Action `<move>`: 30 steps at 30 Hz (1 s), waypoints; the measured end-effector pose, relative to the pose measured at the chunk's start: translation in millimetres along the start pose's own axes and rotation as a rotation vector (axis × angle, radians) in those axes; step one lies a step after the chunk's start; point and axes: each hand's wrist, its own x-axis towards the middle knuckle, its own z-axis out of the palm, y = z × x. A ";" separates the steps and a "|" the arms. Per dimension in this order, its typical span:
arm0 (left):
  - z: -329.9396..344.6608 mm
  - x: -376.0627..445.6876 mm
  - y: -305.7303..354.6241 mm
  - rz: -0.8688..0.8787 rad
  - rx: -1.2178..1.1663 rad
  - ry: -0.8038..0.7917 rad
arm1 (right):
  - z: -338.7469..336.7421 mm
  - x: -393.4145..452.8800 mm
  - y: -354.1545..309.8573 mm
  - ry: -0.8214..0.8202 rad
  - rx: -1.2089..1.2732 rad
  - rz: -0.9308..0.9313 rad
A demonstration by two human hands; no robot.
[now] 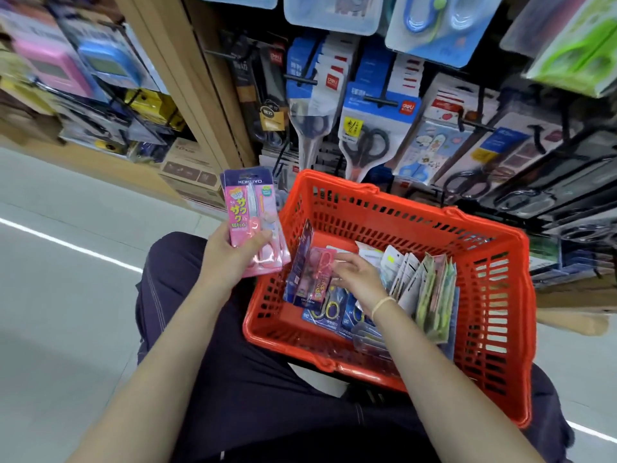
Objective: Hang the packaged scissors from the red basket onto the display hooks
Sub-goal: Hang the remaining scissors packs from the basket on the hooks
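Scissors packs sit mostly in the red basket, which rests on your lap at centre frame, lower right of middle.

Nearest: your two forearms run up from the bottom edge. Your left hand, left of centre, has its grip closed round the lower end of a pink scissors pack, thumb across the front, pack upright and outside the basket, just beside its left rim. There may be a second pack behind it; a doubled edge shows at the top, but you cannot be sure.

Your right hand is inside the basket, fingers loosely spread over a dark-backed pink pack that leans against the left wall. Whether the fingertips pinch it or only touch it cannot be told from here.

Further in: flat packs with yellow-handled scissors on the basket floor, and a row of cards standing on edge toward the right wall.

Farthest: display hooks across the upper half, most already loaded with hanging scissors cards.

For this step, probably gathering like packs before hanging: take the leaning pack by its top edge, keep the hang-holes aligned with the pack in your left hand, and face prints the same way. Lift straight up so the neighbouring cards don't snag.
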 end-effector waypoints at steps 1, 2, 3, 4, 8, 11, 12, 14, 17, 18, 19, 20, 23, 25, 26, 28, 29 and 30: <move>-0.5 -0.4 -3.9 -0.007 -0.015 0.010 | 5.8 12.4 9.9 0.046 -0.032 0.033; -0.9 -1.5 -7.7 -0.013 -0.035 0.021 | 10.2 24.8 21.5 0.082 -0.044 0.063; -1.0 -2.0 -10.6 -0.017 -0.059 0.037 | 14.3 35.2 30.5 0.120 -0.035 0.100; -1.5 -1.8 -13.2 -0.016 -0.078 0.051 | 16.5 44.9 39.3 0.143 -0.036 0.138; -2.8 1.1 -21.3 -0.004 -0.094 0.039 | 24.4 62.8 60.2 0.206 -0.121 0.174; 0.0 4.3 -26.7 -0.005 -0.051 0.012 | 34.0 74.9 68.8 0.225 -0.148 0.181; 0.4 5.2 -27.1 -0.010 -0.046 0.005 | 36.2 79.3 73.0 0.198 -0.179 0.190; 0.3 7.6 -28.2 -0.010 -0.068 -0.013 | 42.3 85.8 76.9 0.156 -0.159 0.226; 0.2 8.6 -28.3 -0.003 -0.088 -0.014 | 44.1 81.1 70.2 0.183 -0.118 0.246; 0.3 8.5 -28.0 0.003 -0.086 -0.015 | 42.7 72.3 60.4 0.203 -0.060 0.255; 0.3 8.7 -28.7 0.012 -0.084 -0.024 | 38.3 67.9 56.5 0.217 -0.005 0.245; 1.0 8.4 -28.1 0.018 -0.077 -0.034 | 31.8 61.7 51.8 0.223 0.017 0.226; 3.8 4.3 -21.5 0.029 -0.042 -0.042 | 13.6 38.2 29.6 0.179 0.027 0.115; 8.3 -1.7 -13.6 0.048 -0.030 -0.061 | 3.8 18.9 7.9 0.143 0.064 0.017; 11.5 -5.4 -8.0 0.059 -0.034 -0.079 | -0.4 8.8 -4.3 0.124 0.081 -0.030; 19.7 -13.4 3.5 0.079 -0.049 -0.116 | -4.4 -18.5 -35.7 0.115 0.128 -0.137; 24.6 -18.0 10.4 0.085 -0.052 -0.125 | -6.6 -31.1 -49.7 0.121 0.150 -0.202; 28.9 -22.8 17.2 0.089 -0.052 -0.130 | -8.1 -44.3 -63.4 0.132 0.164 -0.262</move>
